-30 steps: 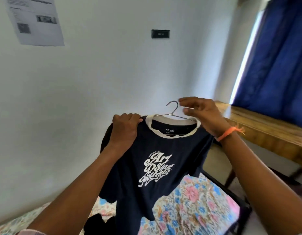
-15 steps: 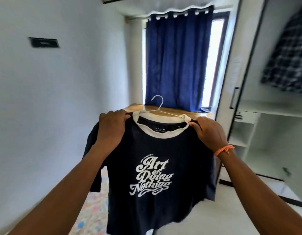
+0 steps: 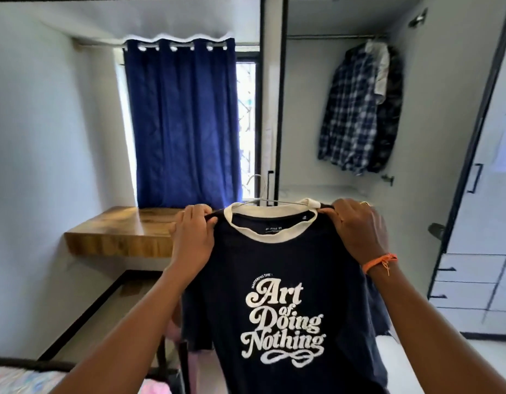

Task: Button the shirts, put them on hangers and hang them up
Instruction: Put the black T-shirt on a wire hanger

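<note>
A navy T-shirt [image 3: 274,260] with a white collar and white lettering hangs in front of me on a thin wire hanger [image 3: 257,184], whose hook sticks up above the collar. My left hand [image 3: 193,237] grips the shirt's left shoulder. My right hand [image 3: 358,230], with an orange wristband, grips the right shoulder. In the open wardrobe ahead, a plaid shirt [image 3: 348,115] and a dark garment [image 3: 389,109] hang from a metal rail [image 3: 325,36].
A blue curtain [image 3: 183,123] covers the window at the back. A wooden desk [image 3: 124,231] juts from the left wall. A dark bed frame [image 3: 84,317] and floral bedding [image 3: 16,379] lie at lower left. White drawers [image 3: 470,282] stand at right beside a wardrobe door.
My view has swung right from the wall and curtain to the open wardrobe. The shirt on its hanger has come along in both hands. My right hand moved from the hook to the shoulder.
</note>
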{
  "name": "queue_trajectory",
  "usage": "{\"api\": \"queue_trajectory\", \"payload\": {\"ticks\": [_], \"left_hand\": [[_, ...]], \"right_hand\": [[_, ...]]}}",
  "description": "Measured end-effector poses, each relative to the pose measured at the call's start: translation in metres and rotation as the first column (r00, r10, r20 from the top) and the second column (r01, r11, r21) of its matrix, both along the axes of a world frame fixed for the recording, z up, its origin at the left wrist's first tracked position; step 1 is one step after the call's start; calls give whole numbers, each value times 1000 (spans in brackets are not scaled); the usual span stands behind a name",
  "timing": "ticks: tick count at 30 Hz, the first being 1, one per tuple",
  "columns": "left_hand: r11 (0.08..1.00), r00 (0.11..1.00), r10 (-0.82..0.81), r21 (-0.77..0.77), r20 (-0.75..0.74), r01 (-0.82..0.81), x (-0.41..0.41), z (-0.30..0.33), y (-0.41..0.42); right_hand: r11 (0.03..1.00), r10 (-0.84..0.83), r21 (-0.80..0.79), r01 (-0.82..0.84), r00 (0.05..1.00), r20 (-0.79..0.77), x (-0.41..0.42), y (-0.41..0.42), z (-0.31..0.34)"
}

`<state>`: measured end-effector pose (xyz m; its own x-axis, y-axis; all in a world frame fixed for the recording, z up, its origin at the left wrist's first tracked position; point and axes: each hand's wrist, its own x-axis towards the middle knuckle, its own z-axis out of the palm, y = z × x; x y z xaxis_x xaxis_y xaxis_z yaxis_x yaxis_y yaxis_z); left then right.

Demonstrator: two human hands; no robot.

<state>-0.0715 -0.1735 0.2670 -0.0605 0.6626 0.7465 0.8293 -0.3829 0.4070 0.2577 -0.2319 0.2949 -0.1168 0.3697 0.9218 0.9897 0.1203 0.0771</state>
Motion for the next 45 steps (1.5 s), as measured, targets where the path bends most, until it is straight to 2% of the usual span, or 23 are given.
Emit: {"api": "queue_trajectory", "payload": {"ticks": [4, 8, 11, 14, 18, 21, 23, 28, 32, 35, 39, 45], "left_hand": [[992, 990, -122, 31, 63, 120, 79, -5, 64], [950, 946, -236, -150, 224, 273, 164, -9, 137], [881, 887, -355, -212, 295, 423, 224, -4, 197], [736, 734, -475, -238, 485, 633, 285, 6, 255], [502, 460, -422, -221, 781, 836, 376, 22, 326], [378, 324, -361, -181, 874, 908, 438, 34, 375], [339, 272, -340, -153, 900, 928, 477, 44, 411], [312, 153, -253, -69, 955, 948, 565, 65, 524], [308, 34, -152, 15, 988, 951, 622, 104, 616], [419, 19, -133, 39, 991, 907, 656, 146, 686], [515, 47, -202, 65, 978, 855, 686, 205, 769], [517, -10, -339, 195, 941, 834, 717, 295, 876]], "right_hand": [[996, -84, 18, 84, 996, -5, 56, 43, 3], [981, -188, 49, 188, 982, -1, 117, 99, 13], [965, -253, 67, 252, 968, 0, 170, 145, 29], [949, -306, 73, 307, 952, -29, 220, 187, 50], [925, -370, 73, 373, 927, -52, 280, 246, 69], [914, -400, 31, 404, 912, -92, 316, 297, 76], [907, -416, 19, 421, 902, -117, 339, 337, 80], [913, -406, -25, 407, 903, -140, 405, 443, 102], [983, -179, -87, 161, 945, -274, 455, 531, 146], [995, -52, -99, 20, 944, -326, 485, 600, 195], [1000, -6, -26, -1, 959, -283, 509, 676, 251], [988, -34, 140, 63, 979, -202, 525, 784, 339]]}}
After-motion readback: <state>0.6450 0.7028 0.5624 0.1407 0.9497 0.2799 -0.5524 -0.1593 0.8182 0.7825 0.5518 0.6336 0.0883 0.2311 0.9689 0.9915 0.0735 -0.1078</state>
